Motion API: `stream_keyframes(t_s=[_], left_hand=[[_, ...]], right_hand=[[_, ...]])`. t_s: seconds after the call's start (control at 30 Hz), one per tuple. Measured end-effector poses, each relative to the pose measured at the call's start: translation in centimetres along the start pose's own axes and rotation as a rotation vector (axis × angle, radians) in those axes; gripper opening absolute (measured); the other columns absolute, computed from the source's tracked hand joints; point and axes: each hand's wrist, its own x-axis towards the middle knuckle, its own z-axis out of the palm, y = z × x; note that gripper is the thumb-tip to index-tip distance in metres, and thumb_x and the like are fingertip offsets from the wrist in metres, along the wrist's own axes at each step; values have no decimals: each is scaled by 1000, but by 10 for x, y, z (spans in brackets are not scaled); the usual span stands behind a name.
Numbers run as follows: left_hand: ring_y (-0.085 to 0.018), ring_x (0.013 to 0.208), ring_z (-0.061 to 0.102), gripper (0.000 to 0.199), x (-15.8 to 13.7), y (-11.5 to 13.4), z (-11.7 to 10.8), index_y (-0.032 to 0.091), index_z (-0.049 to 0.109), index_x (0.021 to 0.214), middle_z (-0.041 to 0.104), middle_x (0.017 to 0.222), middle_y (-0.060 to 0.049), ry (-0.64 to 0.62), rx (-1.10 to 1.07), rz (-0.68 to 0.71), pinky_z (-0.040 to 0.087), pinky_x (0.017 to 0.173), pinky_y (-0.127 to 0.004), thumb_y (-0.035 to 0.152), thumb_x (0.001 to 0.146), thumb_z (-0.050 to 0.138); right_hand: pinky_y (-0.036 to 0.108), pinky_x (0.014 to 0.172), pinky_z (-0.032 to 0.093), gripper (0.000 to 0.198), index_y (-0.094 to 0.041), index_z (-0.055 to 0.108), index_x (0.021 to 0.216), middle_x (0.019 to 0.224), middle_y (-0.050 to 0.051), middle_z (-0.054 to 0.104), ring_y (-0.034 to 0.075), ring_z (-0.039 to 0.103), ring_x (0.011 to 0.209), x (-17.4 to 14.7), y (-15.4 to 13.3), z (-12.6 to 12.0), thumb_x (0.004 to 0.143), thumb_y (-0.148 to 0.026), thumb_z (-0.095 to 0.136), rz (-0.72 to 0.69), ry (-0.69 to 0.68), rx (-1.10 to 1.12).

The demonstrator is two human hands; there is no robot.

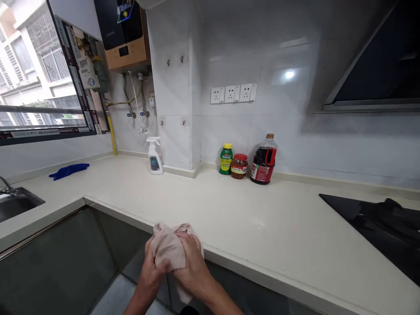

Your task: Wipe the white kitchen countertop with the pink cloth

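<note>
A pale pink cloth (pixel 170 249) is bunched up between my two hands, just at the front edge of the counter. My left hand (pixel 152 267) grips its left side, with the thumb lying across the front. On the other side, my right hand (pixel 192 262) is closed around the cloth, and its fingertips are partly hidden in the folds. One end of the cloth hangs down below my hands. The white countertop (pixel 229 218) stretches out behind them.
A white spray bottle (pixel 154 156) stands by the pillar. Along the wall are a green bottle (pixel 225 159), a red-lidded jar (pixel 239 166) and a large dark sauce bottle (pixel 263 160). A blue cloth (pixel 68 170) lies near the sink (pixel 21 203). At right is a black stove (pixel 377 223).
</note>
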Motion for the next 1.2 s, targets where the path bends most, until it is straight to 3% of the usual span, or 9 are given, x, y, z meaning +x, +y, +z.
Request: stream_keyframes(t_s=[0.13, 0.23, 0.33, 0.63, 0.77, 0.9, 0.97, 1.07, 1.2], left_hand=[[-34, 122, 57, 79, 10, 32, -39, 19, 62, 125, 59, 133, -13, -113, 173, 41, 52, 95, -39, 74, 68, 67], [-25, 93, 64, 56, 9, 45, -62, 19, 67, 103, 69, 98, -6, -142, 323, -12, 53, 78, -31, 69, 80, 58], [-18, 72, 59, 48, 7, 44, -80, 20, 64, 81, 63, 74, 0, -110, 493, -48, 46, 66, -25, 66, 86, 51], [-17, 60, 53, 46, 11, 47, -116, 23, 56, 64, 57, 63, -1, -106, 944, 33, 28, 58, -25, 56, 93, 44], [-16, 63, 49, 47, 12, 43, -122, 22, 54, 62, 55, 67, -1, -25, 772, 145, 35, 63, -25, 59, 91, 48], [-18, 75, 57, 45, 7, 50, -120, 20, 64, 81, 63, 79, -2, -92, 225, -71, 46, 69, -26, 62, 90, 51], [-21, 85, 61, 45, 6, 57, -117, 18, 67, 98, 69, 91, -5, -131, -7, -190, 49, 78, -30, 61, 89, 55], [-22, 91, 64, 47, 8, 61, -115, 16, 68, 109, 72, 99, -7, -107, -168, -283, 51, 86, -33, 57, 87, 63], [-21, 81, 65, 53, 11, 60, -111, 14, 67, 108, 71, 90, -7, -42, -291, -380, 52, 74, -31, 60, 82, 68]], right_hand=[[37, 90, 46, 60, -23, 53, 126, 115, 4, 58, 27, 54, 108, 13, -16, 13, 67, -25, 63, 276, -179, 470], [31, 77, 47, 52, -21, 55, 117, 100, 0, 60, 24, 57, 94, 17, -20, 29, 66, -27, 65, 396, -233, 640], [31, 79, 45, 49, -21, 54, 113, 101, 0, 61, 23, 56, 96, 20, -16, 46, 65, -27, 66, 399, -279, 643], [29, 73, 43, 55, -23, 43, 100, 92, -1, 59, 20, 58, 85, 31, -11, 58, 72, -56, 77, 388, -450, 905], [29, 69, 40, 72, -25, 40, 112, 90, -2, 57, 19, 56, 81, 31, -1, 62, 67, -62, 81, 370, -337, 795], [32, 74, 45, 89, -24, 33, 134, 99, 2, 59, 23, 59, 87, 30, 6, 69, 68, -60, 82, 395, -410, 884], [37, 82, 48, 87, -23, 36, 134, 108, 6, 58, 26, 60, 97, 30, 10, 73, 70, -61, 80, 414, -400, 855], [47, 99, 45, 82, -22, 43, 132, 125, 12, 52, 31, 52, 116, 30, 18, 76, 70, -66, 73, 404, -240, 511], [48, 109, 36, 61, -23, 48, 135, 136, 12, 46, 30, 44, 129, 18, 17, 67, 89, -63, 52, 345, -193, 280]])
